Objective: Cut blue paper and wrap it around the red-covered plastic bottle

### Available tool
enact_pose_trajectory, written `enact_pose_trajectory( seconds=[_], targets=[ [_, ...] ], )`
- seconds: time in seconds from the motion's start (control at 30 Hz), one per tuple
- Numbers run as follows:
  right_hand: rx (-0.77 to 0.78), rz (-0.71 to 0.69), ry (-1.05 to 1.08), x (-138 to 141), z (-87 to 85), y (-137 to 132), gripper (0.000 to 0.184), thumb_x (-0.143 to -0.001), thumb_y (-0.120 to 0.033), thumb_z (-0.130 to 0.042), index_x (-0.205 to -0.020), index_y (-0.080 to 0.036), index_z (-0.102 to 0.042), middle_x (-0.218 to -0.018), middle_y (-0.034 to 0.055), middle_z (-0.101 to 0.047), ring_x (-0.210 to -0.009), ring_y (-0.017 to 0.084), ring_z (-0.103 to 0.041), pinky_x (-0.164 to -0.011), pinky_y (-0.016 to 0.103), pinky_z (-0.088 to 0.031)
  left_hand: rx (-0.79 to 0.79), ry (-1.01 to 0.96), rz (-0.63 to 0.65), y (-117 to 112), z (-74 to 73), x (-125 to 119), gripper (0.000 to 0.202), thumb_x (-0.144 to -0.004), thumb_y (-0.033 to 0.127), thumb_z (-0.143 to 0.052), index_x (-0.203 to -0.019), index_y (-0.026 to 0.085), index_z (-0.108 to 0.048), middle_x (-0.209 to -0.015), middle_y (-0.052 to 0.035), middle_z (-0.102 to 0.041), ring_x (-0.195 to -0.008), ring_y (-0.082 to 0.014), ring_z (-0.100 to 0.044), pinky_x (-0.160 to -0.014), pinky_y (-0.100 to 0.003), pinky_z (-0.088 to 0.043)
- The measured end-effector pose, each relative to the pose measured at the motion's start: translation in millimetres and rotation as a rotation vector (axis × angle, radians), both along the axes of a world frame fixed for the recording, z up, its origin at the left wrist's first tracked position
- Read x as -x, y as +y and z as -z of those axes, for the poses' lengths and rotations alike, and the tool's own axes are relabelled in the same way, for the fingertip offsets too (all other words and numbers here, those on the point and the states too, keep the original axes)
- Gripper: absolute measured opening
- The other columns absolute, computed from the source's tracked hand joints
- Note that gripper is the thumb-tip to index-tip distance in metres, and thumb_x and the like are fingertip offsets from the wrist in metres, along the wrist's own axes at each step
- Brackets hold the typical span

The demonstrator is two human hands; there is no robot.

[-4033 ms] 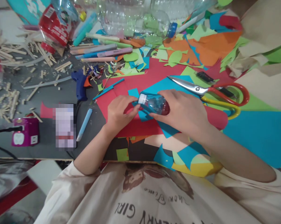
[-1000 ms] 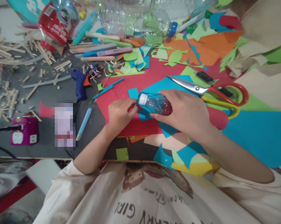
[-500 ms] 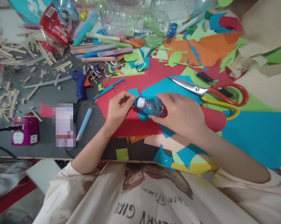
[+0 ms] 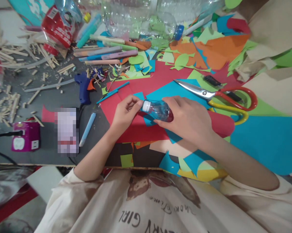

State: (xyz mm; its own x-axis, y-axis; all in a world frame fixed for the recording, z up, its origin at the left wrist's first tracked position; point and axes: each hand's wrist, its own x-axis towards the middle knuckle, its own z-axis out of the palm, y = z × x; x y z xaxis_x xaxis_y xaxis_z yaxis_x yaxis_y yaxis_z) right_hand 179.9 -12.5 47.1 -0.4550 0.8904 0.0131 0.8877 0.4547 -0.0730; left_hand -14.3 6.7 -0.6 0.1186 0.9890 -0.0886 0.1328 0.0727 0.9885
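Observation:
A small clear plastic bottle point(image 4: 159, 110) with a white cap point(image 4: 146, 106) lies on its side above red and blue paper. My right hand point(image 4: 188, 118) grips it by its base, thumb on the near side and fingers over the far side. At the cap end, my left hand point(image 4: 126, 111) has thumb and index finger pinched together; what is between them, if anything, is too small to tell. Under both hands spreads a red paper sheet point(image 4: 136, 133), with a blue paper sheet point(image 4: 160, 92) on top. Large scissors point(image 4: 206, 94) with red and yellow handles rest right of the bottle.
To the left are a blue glue gun point(image 4: 84, 89), a phone point(image 4: 67, 131), a light blue marker point(image 4: 87, 129) and a purple power adapter point(image 4: 26, 136). Wood sticks point(image 4: 13, 105) litter the far left. Markers point(image 4: 107, 53), a large plastic bottle point(image 4: 141, 24) and paper scraps point(image 4: 216, 51) lie behind.
My left hand has shifted very slightly to the right, toward the cap. The right hand keeps its grip on the bottle, nearly still.

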Motion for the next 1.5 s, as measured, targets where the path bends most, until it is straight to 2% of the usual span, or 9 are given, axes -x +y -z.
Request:
enact_pose_trajectory(
  seconds=[0.43,0.87,1.23,1.5],
  targets=[
    [0.024,0.021,-0.057,3.2,-4.7,1.1,0.046,-0.081,-0.052,-0.059,-0.104,-0.012,-0.056,-0.090,0.0136,-0.068,-0.076,0.026,-0.063,-0.056,0.029,-0.031,-0.001,-0.026,0.004,0.5,-0.5,-0.4,0.041,-0.072,0.057,-0.068,-0.067,0.019,-0.052,-0.060,0.0027,-0.050,-0.057,-0.0094,-0.048,-0.055,-0.022,-0.041],
    [0.041,0.017,-0.021,2.2,-2.5,0.7,0.050,-0.085,-0.058,-0.051,-0.106,-0.013,-0.057,-0.093,0.0143,-0.068,-0.077,0.025,-0.061,-0.058,0.030,-0.034,0.009,0.006,-0.002,-0.2,-3.6,-0.6,0.044,-0.069,0.060,-0.068,-0.066,0.019,-0.053,-0.061,0.0028,-0.052,-0.058,-0.0089,-0.049,-0.057,-0.021,-0.043],
    [0.053,0.017,-0.013,2.7,-2.0,0.3,0.051,-0.085,-0.056,-0.052,-0.107,-0.011,-0.056,-0.092,0.0159,-0.068,-0.078,0.026,-0.062,-0.060,0.031,-0.036,0.039,0.018,-0.013,-0.1,-4.2,-0.4,0.041,-0.068,0.057,-0.071,-0.068,0.019,-0.053,-0.060,0.0026,-0.054,-0.057,-0.0097,-0.052,-0.056,-0.022,-0.044],
    [0.000,0.008,-0.051,3.1,-0.2,-0.8,0.051,-0.084,-0.057,-0.052,-0.107,-0.012,-0.054,-0.088,0.0134,-0.067,-0.076,0.025,-0.061,-0.059,0.030,-0.034,0.073,-0.016,-0.002,0.0,-4.4,-0.9,0.044,-0.065,0.057,-0.073,-0.068,0.019,-0.052,-0.058,0.0029,-0.055,-0.055,-0.0095,-0.052,-0.055,-0.022,-0.044]
  ],
)
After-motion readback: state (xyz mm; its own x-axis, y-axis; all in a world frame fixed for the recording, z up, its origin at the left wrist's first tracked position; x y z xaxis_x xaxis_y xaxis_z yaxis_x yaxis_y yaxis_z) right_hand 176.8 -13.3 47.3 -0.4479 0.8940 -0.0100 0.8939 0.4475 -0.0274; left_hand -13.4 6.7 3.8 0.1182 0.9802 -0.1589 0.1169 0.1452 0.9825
